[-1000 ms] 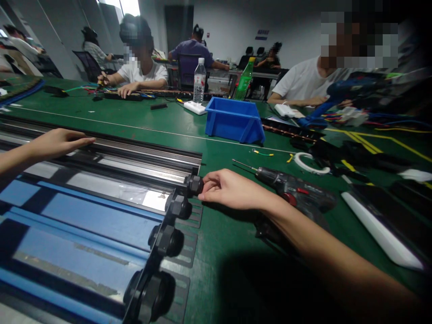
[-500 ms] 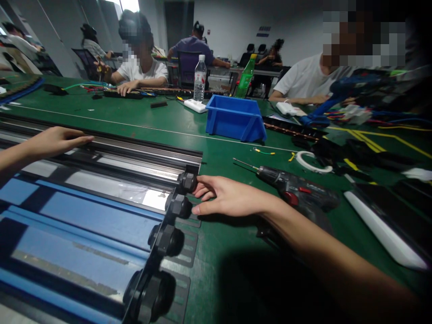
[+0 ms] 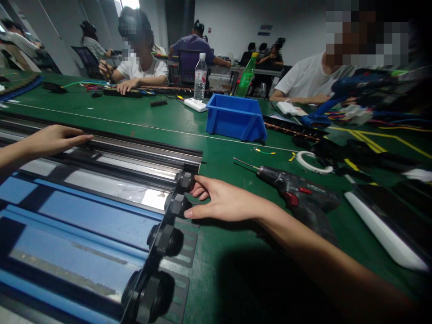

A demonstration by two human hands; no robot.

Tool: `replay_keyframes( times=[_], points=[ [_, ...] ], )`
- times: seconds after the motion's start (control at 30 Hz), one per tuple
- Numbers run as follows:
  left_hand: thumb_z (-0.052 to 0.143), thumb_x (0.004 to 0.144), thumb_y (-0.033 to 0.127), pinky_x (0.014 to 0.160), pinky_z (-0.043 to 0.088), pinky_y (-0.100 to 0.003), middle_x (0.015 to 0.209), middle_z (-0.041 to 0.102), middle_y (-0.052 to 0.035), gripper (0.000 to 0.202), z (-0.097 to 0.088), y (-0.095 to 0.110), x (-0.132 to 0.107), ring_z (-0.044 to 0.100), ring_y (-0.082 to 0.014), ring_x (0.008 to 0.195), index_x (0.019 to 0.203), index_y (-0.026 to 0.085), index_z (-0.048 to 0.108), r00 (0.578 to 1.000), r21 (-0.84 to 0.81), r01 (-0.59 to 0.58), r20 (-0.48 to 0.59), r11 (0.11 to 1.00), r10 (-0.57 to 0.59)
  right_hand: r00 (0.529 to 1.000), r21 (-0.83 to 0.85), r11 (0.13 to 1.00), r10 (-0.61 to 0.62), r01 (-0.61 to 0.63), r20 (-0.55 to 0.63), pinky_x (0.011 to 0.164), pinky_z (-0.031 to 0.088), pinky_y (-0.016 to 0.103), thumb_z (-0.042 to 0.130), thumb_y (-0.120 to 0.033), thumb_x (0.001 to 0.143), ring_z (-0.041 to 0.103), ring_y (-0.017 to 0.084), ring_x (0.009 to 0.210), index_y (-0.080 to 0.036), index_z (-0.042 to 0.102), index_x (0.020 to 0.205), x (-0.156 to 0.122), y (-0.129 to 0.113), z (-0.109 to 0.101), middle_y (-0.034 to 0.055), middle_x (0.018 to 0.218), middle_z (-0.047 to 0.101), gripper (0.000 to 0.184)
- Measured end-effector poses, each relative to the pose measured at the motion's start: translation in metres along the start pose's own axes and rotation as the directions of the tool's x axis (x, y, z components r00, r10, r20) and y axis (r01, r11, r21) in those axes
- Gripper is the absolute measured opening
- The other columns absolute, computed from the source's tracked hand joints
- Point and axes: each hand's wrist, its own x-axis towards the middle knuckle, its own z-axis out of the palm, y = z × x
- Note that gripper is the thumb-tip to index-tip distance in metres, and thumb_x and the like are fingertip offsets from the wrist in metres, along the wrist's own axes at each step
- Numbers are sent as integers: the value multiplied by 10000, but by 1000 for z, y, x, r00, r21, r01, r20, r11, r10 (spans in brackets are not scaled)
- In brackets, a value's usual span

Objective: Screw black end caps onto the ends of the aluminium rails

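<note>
A long metal frame with blue panels [image 3: 84, 216] lies across the green table [image 3: 135, 117]. Its black end plate carries several black round nuts [image 3: 165, 238]. My right hand [image 3: 219, 200] is beside that end, fingers spread, with the fingertips touching the second black nut [image 3: 175, 204] and just below the top nut [image 3: 185, 180]. It holds nothing. My left hand [image 3: 54, 139] rests flat with fingers stretched out on the frame's far aluminium rail [image 3: 135, 153].
A cordless screwdriver [image 3: 297, 191] lies right of my right hand. A blue bin [image 3: 234, 119], two bottles [image 3: 200, 76], a white tape roll [image 3: 308, 162], a white bar [image 3: 381, 236] and cables lie about. Other people sit at the far side.
My right hand let go of its pinch on the top nut, opened its fingers and moved down to the second nut. My left hand stayed on the rail.
</note>
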Motion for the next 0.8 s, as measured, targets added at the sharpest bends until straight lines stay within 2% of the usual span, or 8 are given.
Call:
replay_keyframes(
  times=[0.1, 0.23, 0.3, 0.37, 0.47, 0.57, 0.63, 0.8],
  points=[
    [457, 871, 806, 855, 462, -296, 1233, 732, -77, 796, -1, 2, -1, 670, -269, 1035, 1323, 186, 671, 1000, -6, 4, 5, 1000, -4, 1000, 9, 1000, -13, 13, -10, 862, 479, 325, 828, -309, 770, 576, 184, 947, -140, 593, 1168, 0, 0, 2, 37, 1043, 617, 492],
    [453, 862, 811, 761, 458, -276, 1135, 764, -67, 815, -2, 4, -3, 683, -258, 925, 1331, 181, 670, 1000, 2, 21, 3, 1000, -21, 1000, -30, 999, 9, -10, -20, 885, 492, 338, 833, -350, 766, 600, 208, 1001, -140, 594, 1187, 1, 1, 2, 61, 1087, 634, 528],
    [455, 862, 806, 778, 464, -282, 1141, 765, -60, 797, -1, 4, -3, 684, -266, 943, 1316, 191, 682, 1000, -1, 11, -15, 1000, -11, 998, -33, 998, 55, -56, -19, 880, 506, 338, 827, -347, 769, 626, 220, 1007, -135, 604, 1167, 2, -2, 0, 74, 1094, 656, 502],
    [461, 863, 799, 837, 468, -295, 1188, 752, -69, 788, 1, 4, -4, 678, -278, 1008, 1303, 186, 690, 999, -13, -6, -32, 1000, 6, 993, -39, 992, 117, -118, -17, 838, 522, 331, 787, -312, 804, 656, 221, 965, -126, 620, 1116, 2, -7, -3, 82, 1063, 684, 401],
    [456, 866, 798, 862, 467, -306, 1200, 747, -81, 792, 2, 3, -4, 674, -286, 1031, 1303, 180, 689, 999, -16, -7, -32, 1000, 6, 980, -135, 974, 171, -184, -99, 768, 524, 335, 721, -299, 853, 675, 226, 886, -120, 640, 1069, 2, -15, -10, 86, 1013, 707, 293],
    [441, 867, 804, 848, 463, -302, 1208, 745, -73, 788, 3, 4, -3, 673, -290, 1032, 1303, 196, 691, 999, -6, 1, -36, 1000, -1, 958, -259, 942, 150, -214, -246, 831, 520, 373, 718, -363, 857, 672, 257, 946, -121, 644, 1118, 2, -13, -14, 110, 1072, 704, 364],
    [439, 869, 803, 847, 458, -300, 1228, 737, -77, 789, 4, 4, -3, 668, -293, 1046, 1308, 195, 687, 999, -4, -4, -37, 1000, 3, 955, -271, 945, 108, -184, -275, 910, 512, 384, 718, -365, 858, 660, 270, 1046, -129, 628, 1176, 3, -8, -14, 123, 1154, 691, 405],
    [414, 876, 806, 852, 451, -296, 1251, 725, -98, 810, 5, 2, -2, 661, -293, 1086, 1301, 172, 686, 999, 2, 5, -48, 1000, -4, 976, -193, 981, -26, -18, -218, 1025, 484, 364, 718, -255, 847, 620, 241, 1189, -168, 588, 1243, 5, 3, -6, 94, 1285, 659, 426]
  ],
)
